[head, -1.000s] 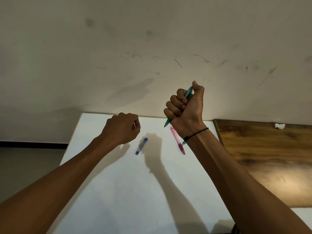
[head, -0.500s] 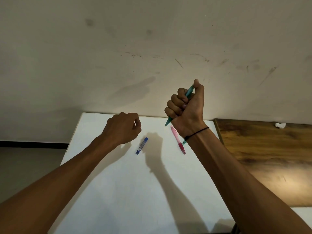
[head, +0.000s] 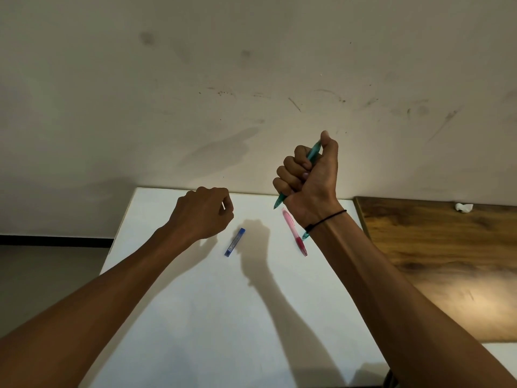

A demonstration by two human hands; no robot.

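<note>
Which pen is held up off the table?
The teal pen, gripped in the right hand. The pink pen lies flat on the white table.

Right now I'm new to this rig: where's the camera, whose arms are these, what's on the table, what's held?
There is no machine here. These are a person's two bare arms, filmed by one wide-angle camera worn on the head, looking forward and down, so the single view is the person's own.

The right hand grips a teal pen in its fist, raised above the table, with the thumb at the pen's upper end. The left hand is curled and pinches a thin pale sliver, too small to identify.

On the white table lie a small blue case and a pink pen. A teal tip of another pen peeks from behind the right wrist.

To the right is a wooden surface with a small white lump near the wall.
</note>
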